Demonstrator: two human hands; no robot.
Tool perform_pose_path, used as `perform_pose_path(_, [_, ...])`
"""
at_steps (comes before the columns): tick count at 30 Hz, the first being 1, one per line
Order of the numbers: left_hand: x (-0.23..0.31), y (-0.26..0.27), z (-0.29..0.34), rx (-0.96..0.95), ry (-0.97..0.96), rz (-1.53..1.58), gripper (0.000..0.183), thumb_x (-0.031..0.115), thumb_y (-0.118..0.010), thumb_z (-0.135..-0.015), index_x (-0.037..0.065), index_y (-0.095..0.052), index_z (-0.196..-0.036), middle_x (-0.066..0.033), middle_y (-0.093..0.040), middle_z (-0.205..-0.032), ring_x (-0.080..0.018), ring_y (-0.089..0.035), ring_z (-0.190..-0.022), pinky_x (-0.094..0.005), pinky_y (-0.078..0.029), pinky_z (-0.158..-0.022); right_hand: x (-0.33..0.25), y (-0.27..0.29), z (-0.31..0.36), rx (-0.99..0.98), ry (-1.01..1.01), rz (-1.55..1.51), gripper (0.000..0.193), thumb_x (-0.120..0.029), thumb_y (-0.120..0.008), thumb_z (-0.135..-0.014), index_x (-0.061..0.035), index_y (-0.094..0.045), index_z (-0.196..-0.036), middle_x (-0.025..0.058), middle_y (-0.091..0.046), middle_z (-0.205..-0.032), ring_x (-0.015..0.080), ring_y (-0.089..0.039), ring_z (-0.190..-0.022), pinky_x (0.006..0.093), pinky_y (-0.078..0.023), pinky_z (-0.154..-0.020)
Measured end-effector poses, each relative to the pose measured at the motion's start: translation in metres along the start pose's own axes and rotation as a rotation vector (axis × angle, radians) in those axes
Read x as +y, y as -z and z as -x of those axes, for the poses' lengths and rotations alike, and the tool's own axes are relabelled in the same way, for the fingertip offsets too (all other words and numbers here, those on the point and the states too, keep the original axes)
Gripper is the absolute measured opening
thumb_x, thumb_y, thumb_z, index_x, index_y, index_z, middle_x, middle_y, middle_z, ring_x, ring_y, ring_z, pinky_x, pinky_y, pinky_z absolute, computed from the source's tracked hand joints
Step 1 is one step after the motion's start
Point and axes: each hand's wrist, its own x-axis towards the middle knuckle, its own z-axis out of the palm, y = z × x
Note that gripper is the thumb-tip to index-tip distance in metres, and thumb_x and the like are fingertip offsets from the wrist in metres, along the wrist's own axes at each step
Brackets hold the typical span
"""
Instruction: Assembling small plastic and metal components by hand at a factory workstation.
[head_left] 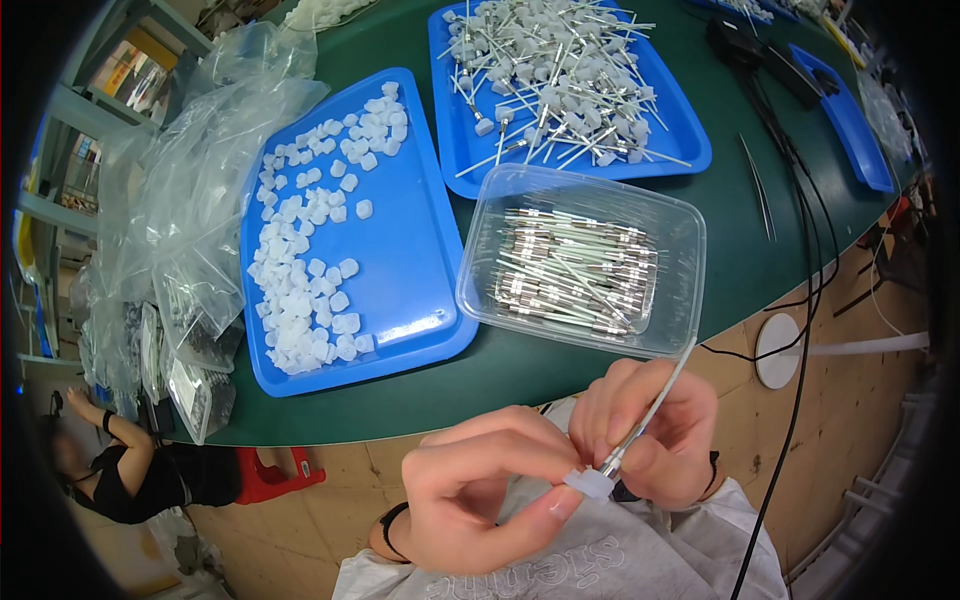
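Close to my body, my left hand (500, 490) pinches a small translucent white plastic cap (591, 482) between thumb and forefinger. My right hand (655, 430) grips a thin white rod with a metal end (640, 425), tilted up to the right. The rod's metal end meets the cap; how deep it sits inside I cannot tell. Just beyond my hands stands a clear plastic box (690, 300) holding many similar rods (570, 270). To the left, a blue tray (400, 290) bears loose white caps (290, 260).
At the back, another blue tray (695, 150) is heaped with capped rods (560, 70). Tweezers (758, 190) and black cables (795, 170) lie on the green table (730, 240) at right. Clear plastic bags (220, 190) crowd the left edge. A person (130, 460) sits at far left.
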Motion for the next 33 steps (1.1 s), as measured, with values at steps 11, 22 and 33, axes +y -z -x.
perform_pose_path(11, [0.007,0.009,-0.008,-0.087,-0.092,-0.625,0.015,-0.007,-0.064,-0.067,-0.005,-0.062,-0.081,-0.0125,-0.062,-0.078,-0.0201,-0.059,-0.07,-0.0271,-0.047,-0.061,-0.019,0.014,-0.017,0.134,0.124,0.371,0.019,0.009,-0.057,-0.078,0.0067,-0.052,-0.097,0.0118,-0.056,-0.087,0.0134,-0.056,-0.079,0.0245,-0.046,-0.068])
perform_pose_path(22, [0.004,0.087,-0.02,0.567,0.043,-1.562,0.02,0.003,-0.056,-0.077,-0.001,-0.056,-0.096,-0.0137,-0.054,-0.093,-0.0287,-0.053,-0.086,-0.035,-0.042,-0.076,-0.07,0.039,-0.074,0.093,0.382,1.912,0.021,0.003,-0.058,-0.069,-0.002,-0.059,-0.09,0.0119,-0.057,-0.079,0.0299,-0.053,-0.075,0.0355,-0.039,-0.073])
perform_pose_path(33, [-0.01,0.109,-0.023,0.532,0.067,-1.482,0.023,-0.006,-0.054,-0.074,-0.001,-0.056,-0.096,-0.0123,-0.053,-0.087,-0.0254,-0.054,-0.083,-0.0327,-0.043,-0.074,-0.047,0.035,-0.072,-0.427,0.046,2.23,0.01,0.005,-0.055,-0.061,-0.0006,-0.055,-0.069,0.0104,-0.052,-0.072,0.0233,-0.052,-0.073,0.0314,-0.039,-0.069])
